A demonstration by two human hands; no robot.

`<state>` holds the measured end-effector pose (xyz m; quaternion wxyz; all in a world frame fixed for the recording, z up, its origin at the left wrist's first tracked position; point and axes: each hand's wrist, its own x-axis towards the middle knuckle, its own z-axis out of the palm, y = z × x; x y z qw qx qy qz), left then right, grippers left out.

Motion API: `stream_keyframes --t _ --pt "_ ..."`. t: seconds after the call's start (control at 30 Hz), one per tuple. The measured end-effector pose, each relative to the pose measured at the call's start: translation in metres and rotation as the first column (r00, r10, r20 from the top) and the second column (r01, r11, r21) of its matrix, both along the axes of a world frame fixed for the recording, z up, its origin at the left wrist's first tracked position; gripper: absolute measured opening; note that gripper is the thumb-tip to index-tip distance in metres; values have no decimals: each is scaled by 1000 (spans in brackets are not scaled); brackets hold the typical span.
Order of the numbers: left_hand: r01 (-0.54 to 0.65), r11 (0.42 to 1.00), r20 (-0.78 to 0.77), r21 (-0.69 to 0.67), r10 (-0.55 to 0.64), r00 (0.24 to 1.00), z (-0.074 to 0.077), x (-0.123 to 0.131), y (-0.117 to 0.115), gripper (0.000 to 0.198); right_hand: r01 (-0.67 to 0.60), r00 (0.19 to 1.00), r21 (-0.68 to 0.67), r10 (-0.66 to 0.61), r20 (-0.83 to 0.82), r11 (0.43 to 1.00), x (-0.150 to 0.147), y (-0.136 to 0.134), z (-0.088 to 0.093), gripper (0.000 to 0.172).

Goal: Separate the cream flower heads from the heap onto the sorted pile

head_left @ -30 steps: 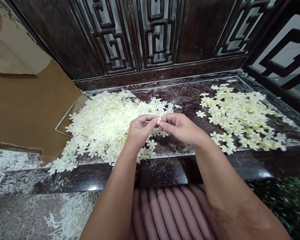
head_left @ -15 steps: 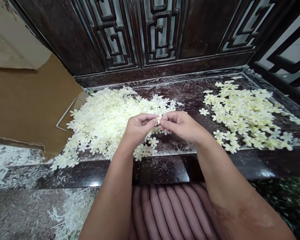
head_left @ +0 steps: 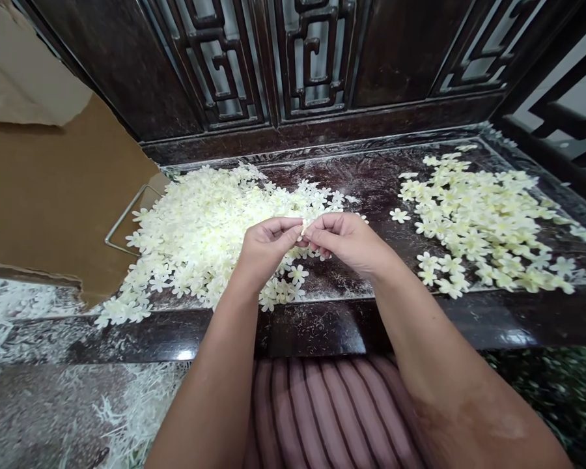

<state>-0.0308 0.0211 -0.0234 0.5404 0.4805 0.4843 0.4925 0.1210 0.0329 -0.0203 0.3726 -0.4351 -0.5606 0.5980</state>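
My left hand (head_left: 268,247) and my right hand (head_left: 344,240) meet over the front of a dark wooden bench. Between their pinched fingertips is a small pale flower (head_left: 303,228), mostly covered by the fingers. Both hands are closed on it. Just behind and to the left spreads a large heap of cream-white flowers (head_left: 209,215). A few loose blossoms (head_left: 297,274) lie beneath my left wrist. To the right of my right hand is a second, smaller heap of pale yellow flowers (head_left: 483,221), with a single flower (head_left: 399,215) at its near left side.
The dark wooden bench (head_left: 332,329) has a carved lattice back (head_left: 317,58). Brown cardboard (head_left: 53,202) leans at the left, beside a bent metal wire (head_left: 122,221). White shreds (head_left: 141,410) litter the floor at the lower left. Dark green material (head_left: 547,384) lies at the lower right.
Both hands have moved slightly left, still pinching the small flower, and the right fingers have shifted around it. The view has shifted a little. The two heaps look the same.
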Motion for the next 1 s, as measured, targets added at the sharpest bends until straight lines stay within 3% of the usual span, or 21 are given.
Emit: stream_keyframes --t 0.23,0.4,0.63,1.0 --pt "-16 999 5 -41 16 1000 4 3 -2 15 105 989 -37 -100 110 994 -7 -3 6 12" --pt "-1 998 -16 -55 0 1000 5 4 -4 30 137 984 -19 -134 120 990 -7 -3 6 12" --pt "-7 994 -49 -108 1 999 5 7 -4 40 170 985 -78 -168 37 982 -9 0 2 11" --pt "-167 983 -100 -77 159 982 3 16 -1 10 72 954 -305 -155 -258 950 -14 0 7 6"
